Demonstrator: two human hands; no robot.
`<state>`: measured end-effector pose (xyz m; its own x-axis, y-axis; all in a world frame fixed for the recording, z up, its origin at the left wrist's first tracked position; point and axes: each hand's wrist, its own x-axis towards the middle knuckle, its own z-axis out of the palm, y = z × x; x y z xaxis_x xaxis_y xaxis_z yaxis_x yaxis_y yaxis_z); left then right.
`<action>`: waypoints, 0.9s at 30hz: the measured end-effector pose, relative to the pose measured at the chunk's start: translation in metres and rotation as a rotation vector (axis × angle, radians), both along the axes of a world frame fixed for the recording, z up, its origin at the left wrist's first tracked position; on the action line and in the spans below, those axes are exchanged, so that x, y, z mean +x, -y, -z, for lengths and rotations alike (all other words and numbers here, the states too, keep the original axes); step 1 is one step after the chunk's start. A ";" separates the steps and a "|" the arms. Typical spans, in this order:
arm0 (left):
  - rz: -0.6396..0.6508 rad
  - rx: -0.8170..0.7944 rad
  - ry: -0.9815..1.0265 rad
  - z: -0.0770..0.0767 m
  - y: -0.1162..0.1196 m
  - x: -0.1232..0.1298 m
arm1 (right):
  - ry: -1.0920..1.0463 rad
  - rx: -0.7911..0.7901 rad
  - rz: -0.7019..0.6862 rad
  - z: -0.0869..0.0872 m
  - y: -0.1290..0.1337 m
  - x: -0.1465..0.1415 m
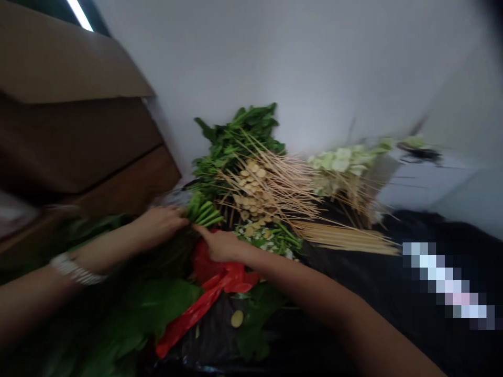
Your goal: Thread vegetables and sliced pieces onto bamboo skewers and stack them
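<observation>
A bunch of leafy greens (203, 210) shows its cut green stems towards the right. My left hand (159, 229), with a pale beaded bracelet on the wrist, is closed around the bunch just left of the stem ends. From below and to the right, my right hand (222, 245) meets it, its index finger against the stems and the other fingers curled, partly hidden. Under my right hand lies a knotted red plastic bag (223, 280). Large dark green leaves (157, 309) spread below my left forearm. Motion and dim light blur the fingertips.
Skewered pale round slices (253, 186) lie beside a heap of greens (239, 136) against the wall. Bare wooden skewers (349, 237) and skewered pale green pieces (346, 159) are farther right. Cardboard boxes (78, 136) stand left. One loose slice (237, 319) rests on black plastic (314, 335).
</observation>
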<state>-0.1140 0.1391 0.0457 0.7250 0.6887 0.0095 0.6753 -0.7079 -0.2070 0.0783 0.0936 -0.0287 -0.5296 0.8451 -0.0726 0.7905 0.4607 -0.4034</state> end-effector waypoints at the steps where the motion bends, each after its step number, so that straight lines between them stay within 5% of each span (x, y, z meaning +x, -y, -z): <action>1: 0.023 0.000 -0.148 -0.007 0.004 0.004 | -0.002 0.011 -0.014 0.001 0.001 0.000; 6: -0.084 0.015 -0.338 -0.020 0.012 0.003 | -0.039 0.050 -0.068 0.013 -0.002 0.000; 10: -0.023 0.269 -0.311 -0.018 0.015 -0.004 | -0.103 0.029 -0.085 0.017 -0.004 0.002; 18: 0.011 0.581 -0.182 -0.017 0.030 -0.013 | -0.447 0.016 -0.152 -0.018 -0.030 -0.031; 23: -0.086 0.708 -0.103 -0.050 0.026 -0.022 | -0.563 -0.051 -0.158 -0.022 -0.046 -0.063; 27: -0.358 0.867 0.196 -0.081 0.032 -0.035 | -0.666 -0.143 -0.084 -0.016 -0.061 -0.062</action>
<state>-0.1489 0.1070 0.1271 0.4041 0.5652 0.7192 0.9002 -0.1060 -0.4224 0.0159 0.1542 -0.0127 -0.5632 0.8057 0.1835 0.3167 0.4156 -0.8527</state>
